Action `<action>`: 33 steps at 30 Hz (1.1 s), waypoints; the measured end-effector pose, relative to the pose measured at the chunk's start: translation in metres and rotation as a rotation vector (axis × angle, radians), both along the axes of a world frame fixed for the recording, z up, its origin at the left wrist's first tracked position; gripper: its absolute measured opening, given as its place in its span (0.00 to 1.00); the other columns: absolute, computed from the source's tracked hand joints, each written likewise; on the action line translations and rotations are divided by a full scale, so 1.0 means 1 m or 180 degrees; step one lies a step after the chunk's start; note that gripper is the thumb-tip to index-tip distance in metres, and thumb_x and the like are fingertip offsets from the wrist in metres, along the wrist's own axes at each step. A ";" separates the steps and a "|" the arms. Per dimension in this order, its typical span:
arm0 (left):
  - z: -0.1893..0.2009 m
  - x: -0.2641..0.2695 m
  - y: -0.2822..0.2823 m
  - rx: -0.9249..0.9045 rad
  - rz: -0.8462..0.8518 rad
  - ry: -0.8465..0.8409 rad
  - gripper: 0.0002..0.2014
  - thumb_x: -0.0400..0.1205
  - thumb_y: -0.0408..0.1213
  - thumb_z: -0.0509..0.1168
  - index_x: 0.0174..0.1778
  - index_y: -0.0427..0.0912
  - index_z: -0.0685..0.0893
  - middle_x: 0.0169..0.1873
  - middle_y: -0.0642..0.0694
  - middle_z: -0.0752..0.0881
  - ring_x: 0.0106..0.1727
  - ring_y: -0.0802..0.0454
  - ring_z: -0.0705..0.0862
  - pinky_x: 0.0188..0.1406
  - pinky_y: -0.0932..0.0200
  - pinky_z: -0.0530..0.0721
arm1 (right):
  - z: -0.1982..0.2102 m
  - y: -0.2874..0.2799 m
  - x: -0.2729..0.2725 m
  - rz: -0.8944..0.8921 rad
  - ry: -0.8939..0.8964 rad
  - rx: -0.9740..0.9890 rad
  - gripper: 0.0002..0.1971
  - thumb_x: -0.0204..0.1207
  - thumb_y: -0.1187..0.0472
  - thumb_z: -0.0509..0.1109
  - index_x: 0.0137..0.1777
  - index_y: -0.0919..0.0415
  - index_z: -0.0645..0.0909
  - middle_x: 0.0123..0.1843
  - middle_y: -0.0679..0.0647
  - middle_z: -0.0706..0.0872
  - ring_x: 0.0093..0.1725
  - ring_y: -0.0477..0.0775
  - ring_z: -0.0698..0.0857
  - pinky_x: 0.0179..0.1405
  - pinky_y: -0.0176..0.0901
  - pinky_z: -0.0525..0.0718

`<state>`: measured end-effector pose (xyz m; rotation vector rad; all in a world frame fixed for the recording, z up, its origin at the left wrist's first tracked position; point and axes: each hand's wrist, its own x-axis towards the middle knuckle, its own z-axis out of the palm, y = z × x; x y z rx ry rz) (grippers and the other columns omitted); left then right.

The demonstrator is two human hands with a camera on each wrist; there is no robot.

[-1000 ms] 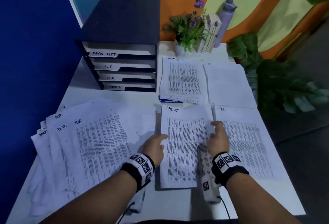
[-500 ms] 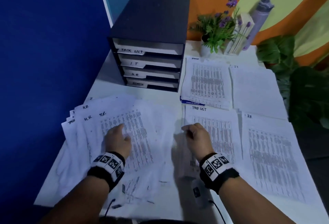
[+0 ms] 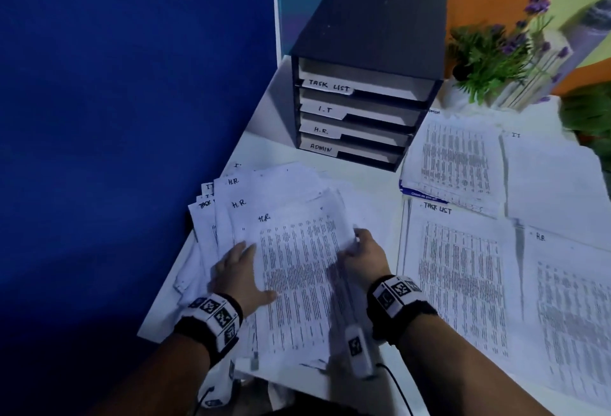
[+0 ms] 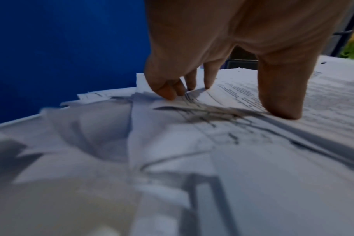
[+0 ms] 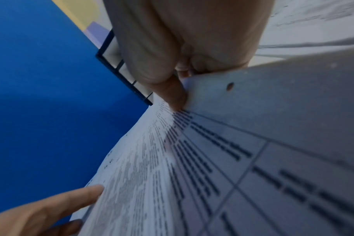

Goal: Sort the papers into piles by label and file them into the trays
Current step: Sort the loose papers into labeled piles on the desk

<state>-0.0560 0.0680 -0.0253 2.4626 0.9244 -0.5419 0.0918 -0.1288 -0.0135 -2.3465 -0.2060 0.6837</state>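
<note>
fanned unsorted papers (image 3: 291, 260), four labelled trays (image 3: 357, 118)

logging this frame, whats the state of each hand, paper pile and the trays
left hand: fingers pressing on the unsorted pile
right hand: pinching the top H.R. sheet's right edge
unsorted pile: fanned, messy
sorted piles: flat on table
trays: labelled, contents unclear

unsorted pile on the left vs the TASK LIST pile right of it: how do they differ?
The loose fan of white printed sheets is splayed, showing mixed labels: H.R., I.T, TASK LIST. The squared stack of white printed sheets headed TASK LIST lies flat with edges aligned under one label.

Both hands work the fan: the left hand presses on it, the right hand pinches its top sheet's edge. Neither touches the squared stack.

Both hold tabular printouts on the white table.
</note>
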 end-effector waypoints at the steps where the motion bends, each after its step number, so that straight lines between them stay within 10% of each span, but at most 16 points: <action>1: -0.001 -0.001 0.001 -0.0030 0.0009 -0.0129 0.50 0.72 0.58 0.74 0.85 0.50 0.54 0.84 0.51 0.50 0.83 0.44 0.52 0.82 0.47 0.56 | -0.002 -0.002 -0.001 -0.0060 -0.0088 -0.0106 0.07 0.74 0.66 0.67 0.51 0.59 0.78 0.47 0.58 0.84 0.50 0.62 0.83 0.44 0.40 0.76; 4: 0.000 0.004 0.009 0.0000 0.0566 -0.0618 0.39 0.77 0.52 0.71 0.81 0.44 0.65 0.81 0.43 0.62 0.81 0.44 0.60 0.81 0.51 0.59 | -0.006 -0.015 0.002 -0.0382 -0.0317 -0.0207 0.12 0.72 0.67 0.67 0.31 0.57 0.68 0.36 0.57 0.81 0.39 0.61 0.80 0.37 0.41 0.74; 11: 0.003 0.034 0.013 -0.0479 0.1327 -0.0928 0.48 0.70 0.33 0.79 0.84 0.41 0.58 0.79 0.37 0.64 0.80 0.42 0.63 0.78 0.53 0.66 | -0.003 -0.024 0.009 -0.0625 -0.0359 0.0050 0.05 0.74 0.67 0.70 0.39 0.64 0.77 0.37 0.59 0.86 0.40 0.61 0.84 0.37 0.42 0.78; 16: 0.002 0.046 0.008 -0.0839 0.1757 -0.1236 0.36 0.78 0.25 0.68 0.82 0.39 0.62 0.61 0.44 0.81 0.58 0.47 0.81 0.56 0.59 0.81 | -0.009 -0.019 -0.002 -0.0583 -0.0129 0.0231 0.03 0.74 0.67 0.69 0.44 0.63 0.78 0.39 0.58 0.88 0.42 0.61 0.87 0.44 0.47 0.86; 19: 0.002 0.043 0.006 -0.0280 0.1181 -0.0898 0.29 0.79 0.33 0.69 0.77 0.45 0.73 0.73 0.41 0.73 0.73 0.43 0.73 0.72 0.55 0.71 | 0.000 -0.019 -0.005 -0.0679 0.0036 0.0610 0.21 0.76 0.68 0.69 0.61 0.45 0.70 0.39 0.53 0.82 0.39 0.50 0.83 0.36 0.31 0.79; 25: -0.004 0.035 0.020 -0.0184 0.1519 -0.0519 0.47 0.72 0.47 0.77 0.83 0.52 0.56 0.83 0.48 0.46 0.83 0.37 0.46 0.79 0.30 0.57 | 0.023 -0.028 0.011 -0.0943 -0.0449 0.0100 0.08 0.77 0.72 0.64 0.38 0.61 0.79 0.29 0.46 0.79 0.27 0.46 0.78 0.17 0.26 0.70; 33: -0.002 0.033 0.040 -0.0539 0.1758 -0.0790 0.51 0.67 0.37 0.82 0.82 0.44 0.58 0.76 0.40 0.72 0.74 0.38 0.74 0.70 0.46 0.76 | 0.012 -0.035 0.011 -0.1628 0.0076 0.0886 0.03 0.74 0.66 0.66 0.41 0.63 0.81 0.33 0.64 0.85 0.30 0.58 0.82 0.34 0.56 0.87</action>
